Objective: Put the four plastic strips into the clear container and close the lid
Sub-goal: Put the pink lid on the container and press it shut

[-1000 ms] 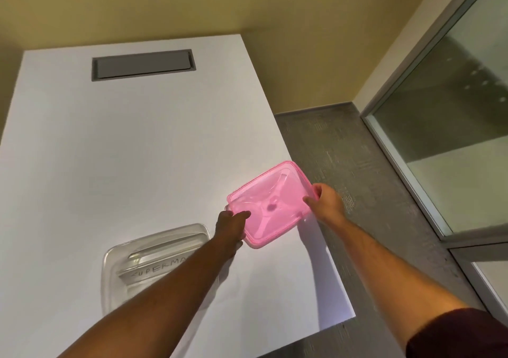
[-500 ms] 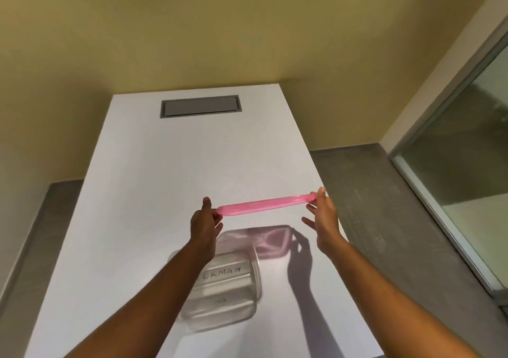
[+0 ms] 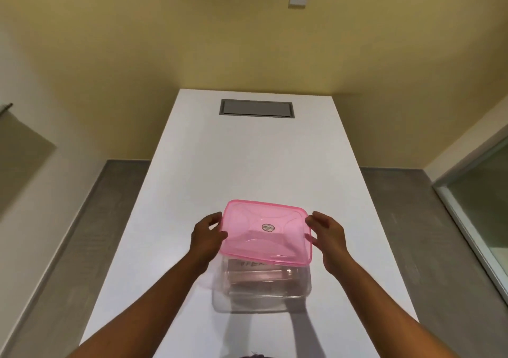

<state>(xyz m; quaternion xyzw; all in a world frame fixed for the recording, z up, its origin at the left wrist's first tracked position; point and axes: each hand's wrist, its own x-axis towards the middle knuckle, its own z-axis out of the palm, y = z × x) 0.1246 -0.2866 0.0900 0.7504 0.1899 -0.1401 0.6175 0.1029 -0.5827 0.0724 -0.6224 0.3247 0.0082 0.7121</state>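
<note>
A long white table (image 3: 247,160) runs away from the person, a grey hatch (image 3: 256,108) set in its far end. Directly under the two-handed grip, the clear container (image 3: 261,286) stands on the table, its contents too blurred to make out. Above it, tilted with the near edge low, is the pink lid (image 3: 265,231). The left hand (image 3: 206,236) pinches the lid's left edge; the right hand (image 3: 328,238) cups the right edge, fingers spread, touching it.
</note>
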